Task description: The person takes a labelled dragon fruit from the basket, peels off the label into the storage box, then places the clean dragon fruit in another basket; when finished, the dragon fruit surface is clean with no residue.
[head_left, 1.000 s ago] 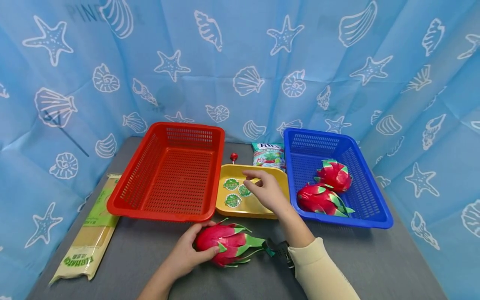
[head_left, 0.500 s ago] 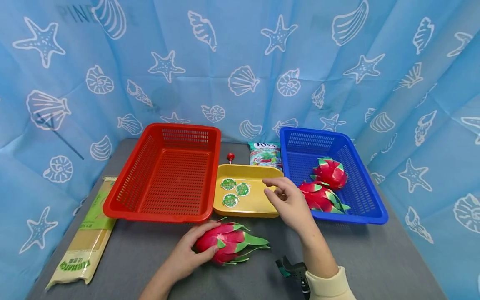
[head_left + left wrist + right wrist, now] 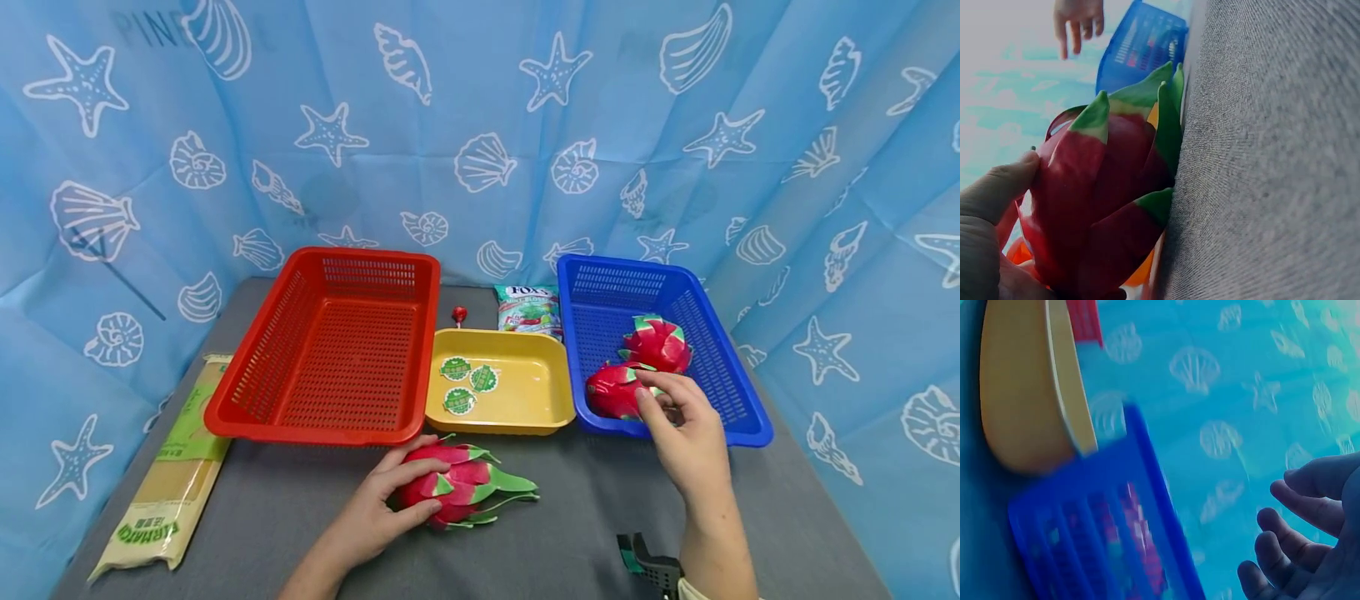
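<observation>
A pink dragon fruit point(image 3: 457, 485) with green leaf tips lies on the grey table in front of the yellow tray. My left hand point(image 3: 382, 496) grips its rounded end, thumb on the near side; the left wrist view shows the same dragon fruit point(image 3: 1100, 200) up close, its leaves pointing away from the hand. My right hand point(image 3: 690, 429) hovers over the near rim of the blue basket point(image 3: 738, 400), fingers loosely bent and holding nothing. Two more dragon fruits lie in that basket: one point(image 3: 615, 392) partly behind the right fingers, another point(image 3: 657, 343) behind it.
Left of the yellow tray point(image 3: 532, 396), which holds several green round stickers point(image 3: 459, 402), stands a red basket point(image 3: 345, 358). A noodle packet point(image 3: 168, 475) lies at far left. Behind the tray are a lollipop point(image 3: 459, 315) and a candy bag point(image 3: 528, 310). A patterned curtain point(image 3: 480, 125) surrounds the table.
My right hand has moved right, from over the yellow tray to over the blue basket. The left hand stays on its dragon fruit. The head view has shifted slightly.
</observation>
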Demonstrator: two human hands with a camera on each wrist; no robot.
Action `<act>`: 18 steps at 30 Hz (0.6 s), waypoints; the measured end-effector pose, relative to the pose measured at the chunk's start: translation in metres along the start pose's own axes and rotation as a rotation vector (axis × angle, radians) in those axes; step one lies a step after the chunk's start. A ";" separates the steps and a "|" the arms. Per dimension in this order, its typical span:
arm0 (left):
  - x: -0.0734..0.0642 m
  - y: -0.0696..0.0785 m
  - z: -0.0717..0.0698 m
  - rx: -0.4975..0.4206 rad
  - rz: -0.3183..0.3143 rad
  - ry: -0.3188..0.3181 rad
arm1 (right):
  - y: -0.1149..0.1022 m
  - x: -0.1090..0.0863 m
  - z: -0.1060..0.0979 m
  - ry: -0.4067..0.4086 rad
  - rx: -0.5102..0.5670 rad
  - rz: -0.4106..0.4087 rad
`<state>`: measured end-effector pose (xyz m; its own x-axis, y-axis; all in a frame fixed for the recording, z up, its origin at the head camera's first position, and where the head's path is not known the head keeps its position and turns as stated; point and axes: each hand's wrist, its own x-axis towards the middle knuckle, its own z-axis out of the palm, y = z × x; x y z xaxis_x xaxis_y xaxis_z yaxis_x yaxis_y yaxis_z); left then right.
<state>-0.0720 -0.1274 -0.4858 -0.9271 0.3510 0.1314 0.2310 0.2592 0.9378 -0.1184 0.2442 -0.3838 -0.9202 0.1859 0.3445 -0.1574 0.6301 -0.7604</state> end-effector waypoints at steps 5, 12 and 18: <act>0.000 -0.001 0.002 -0.007 -0.001 0.007 | 0.020 -0.003 -0.023 0.132 -0.093 0.106; 0.001 -0.002 0.005 -0.003 0.029 0.051 | 0.055 -0.004 -0.051 0.265 -0.227 0.171; 0.001 -0.002 0.006 -0.024 0.102 0.104 | 0.085 -0.007 -0.065 0.252 -0.340 0.261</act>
<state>-0.0720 -0.1225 -0.4897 -0.9249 0.2794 0.2580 0.3200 0.2052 0.9249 -0.1017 0.3457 -0.4156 -0.7914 0.5201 0.3211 0.2306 0.7406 -0.6311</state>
